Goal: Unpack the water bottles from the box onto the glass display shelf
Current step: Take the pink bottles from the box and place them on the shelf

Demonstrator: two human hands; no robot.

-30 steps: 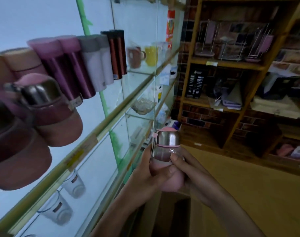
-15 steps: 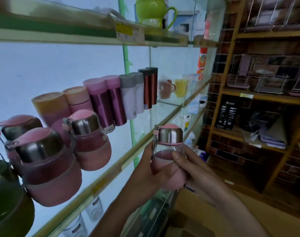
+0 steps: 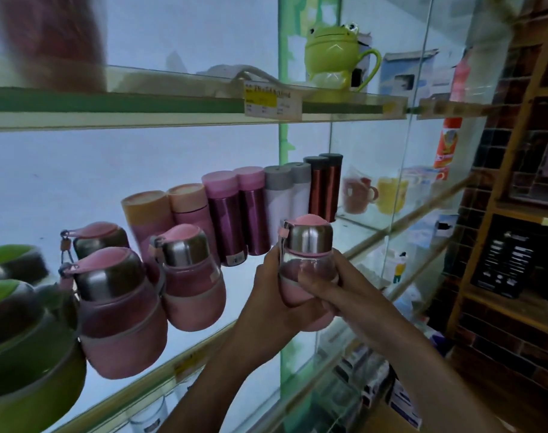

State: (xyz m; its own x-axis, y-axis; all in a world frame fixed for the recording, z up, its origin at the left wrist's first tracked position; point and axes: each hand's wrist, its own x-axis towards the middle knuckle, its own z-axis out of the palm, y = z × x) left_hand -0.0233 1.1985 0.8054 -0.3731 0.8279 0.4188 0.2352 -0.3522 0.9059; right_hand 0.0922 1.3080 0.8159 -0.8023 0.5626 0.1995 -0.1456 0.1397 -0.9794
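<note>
I hold a small pink water bottle point(image 3: 307, 260) with a steel cap and clear middle, upright, just in front of the glass display shelf point(image 3: 204, 348). My left hand point(image 3: 272, 295) wraps its left side and base. My right hand point(image 3: 332, 292) grips it from the right, thumb across the clear part. On the shelf stand three matching pink bottles point(image 3: 188, 276) and, at the far left, green ones point(image 3: 26, 354). The box is out of view.
Tall pink, grey and copper flasks point(image 3: 251, 210) line the shelf behind. A red mug point(image 3: 358, 195) and a yellow mug sit further right. A frog mug point(image 3: 335, 57) stands on the upper shelf. Wooden racks point(image 3: 516, 214) fill the right side.
My view has tilted up and the bottle has risen with both hands, from below the shelf edge to shelf level. Both hands keep their hold.
</note>
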